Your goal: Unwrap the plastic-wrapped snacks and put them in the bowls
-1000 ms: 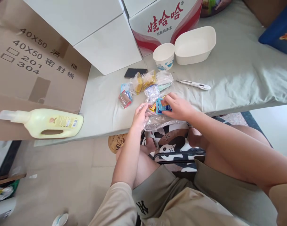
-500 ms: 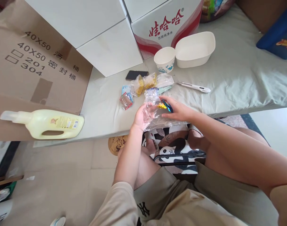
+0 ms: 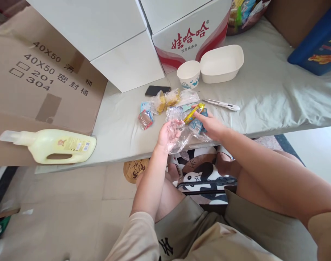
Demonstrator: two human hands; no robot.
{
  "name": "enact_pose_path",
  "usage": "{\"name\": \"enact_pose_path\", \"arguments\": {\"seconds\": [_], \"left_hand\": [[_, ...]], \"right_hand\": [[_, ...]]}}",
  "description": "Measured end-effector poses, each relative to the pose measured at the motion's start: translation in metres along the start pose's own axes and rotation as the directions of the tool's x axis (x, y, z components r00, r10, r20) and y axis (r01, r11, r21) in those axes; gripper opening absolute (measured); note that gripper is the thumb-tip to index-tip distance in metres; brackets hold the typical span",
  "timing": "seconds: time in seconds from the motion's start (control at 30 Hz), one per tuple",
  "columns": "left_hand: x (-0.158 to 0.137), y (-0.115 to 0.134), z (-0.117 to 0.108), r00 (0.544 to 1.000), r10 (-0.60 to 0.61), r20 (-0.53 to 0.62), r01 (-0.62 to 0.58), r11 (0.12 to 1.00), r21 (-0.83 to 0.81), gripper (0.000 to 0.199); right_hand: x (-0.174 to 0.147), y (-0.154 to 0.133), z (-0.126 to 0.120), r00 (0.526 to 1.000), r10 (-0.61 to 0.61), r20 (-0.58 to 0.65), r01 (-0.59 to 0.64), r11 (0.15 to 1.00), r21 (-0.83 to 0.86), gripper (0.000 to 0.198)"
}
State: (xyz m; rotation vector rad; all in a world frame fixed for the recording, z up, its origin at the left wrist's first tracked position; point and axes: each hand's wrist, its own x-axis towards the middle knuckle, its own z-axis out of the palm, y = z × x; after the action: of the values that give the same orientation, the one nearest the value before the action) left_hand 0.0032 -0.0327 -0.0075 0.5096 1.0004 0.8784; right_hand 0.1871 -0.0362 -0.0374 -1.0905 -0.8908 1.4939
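Note:
My left hand [image 3: 168, 137] has its fingers curled on a crumpled clear plastic bag [image 3: 183, 139], which spreads along the front of the cloth-covered surface. Opposite it, my right hand [image 3: 212, 127] is closed on a shiny yellow packet [image 3: 193, 114], pinched near its upper end. A blue packet [image 3: 195, 125] lies under and against the right fingers; I cannot tell whether it is also gripped. Beyond the hands are yellow items in clear wrapping [image 3: 173, 97], a clear-and-white wrapper [image 3: 189, 96] and a small red-and-blue packet [image 3: 146, 119].
A white utility knife [image 3: 222, 104] lies right of the packets. Behind stand a paper cup [image 3: 189, 74], a white rectangular bowl [image 3: 222, 65] and white boxes [image 3: 129, 58]. A black phone [image 3: 157, 90] lies at the back. To the left are a yellow bottle [image 3: 62, 145] and a large carton [image 3: 53, 76].
The yellow packet in my right hand has come up and shows at greater length. More of the blue packet is visible beneath it. My left hand stays on the plastic bag.

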Motion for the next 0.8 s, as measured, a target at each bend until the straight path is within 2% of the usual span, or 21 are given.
{"name": "enact_pose_path", "arguments": {"seconds": [0.07,0.17,0.3,0.43,0.57,0.67,0.73,0.8], "left_hand": [[0.001,0.002,-0.004,0.999,0.04,-0.025,-0.041,0.999,-0.035,0.018],[0.0,0.005,-0.008,0.997,0.069,-0.044,-0.072,0.994,-0.079,0.016],[-0.003,0.009,-0.009,0.995,0.091,-0.039,-0.094,0.992,-0.087,0.015],[-0.004,0.013,-0.011,0.995,0.104,-0.01,-0.104,0.991,-0.084,0.015],[-0.006,0.015,-0.013,0.995,0.095,-0.004,-0.095,0.994,-0.054,0.017],[-0.008,0.018,-0.014,0.996,0.091,-0.025,-0.092,0.995,-0.025,0.017],[-0.009,0.02,-0.014,0.995,0.091,-0.041,-0.092,0.996,-0.017,0.018],[-0.01,0.022,-0.014,0.995,0.091,-0.041,-0.092,0.996,-0.023,0.018]], "right_hand": [[0.007,-0.001,-0.005,0.997,-0.026,-0.072,0.031,0.998,0.063,0.051],[0.019,-0.008,-0.02,0.973,-0.108,-0.202,0.124,0.99,0.066,0.053],[0.024,-0.023,-0.042,0.897,-0.154,-0.415,0.22,0.969,0.115,0.052],[0.028,-0.035,-0.056,0.821,-0.149,-0.551,0.283,0.945,0.166,0.04],[0.068,-0.07,-0.064,0.77,0.021,-0.637,0.171,0.956,0.239,0.027],[0.107,-0.109,-0.07,0.729,0.084,-0.679,0.065,0.979,0.191,0.024],[0.119,-0.125,-0.073,0.661,0.056,-0.749,-0.029,0.998,0.049,0.029],[0.112,-0.121,-0.072,0.593,-0.107,-0.798,-0.11,0.971,-0.212,0.029]]}}
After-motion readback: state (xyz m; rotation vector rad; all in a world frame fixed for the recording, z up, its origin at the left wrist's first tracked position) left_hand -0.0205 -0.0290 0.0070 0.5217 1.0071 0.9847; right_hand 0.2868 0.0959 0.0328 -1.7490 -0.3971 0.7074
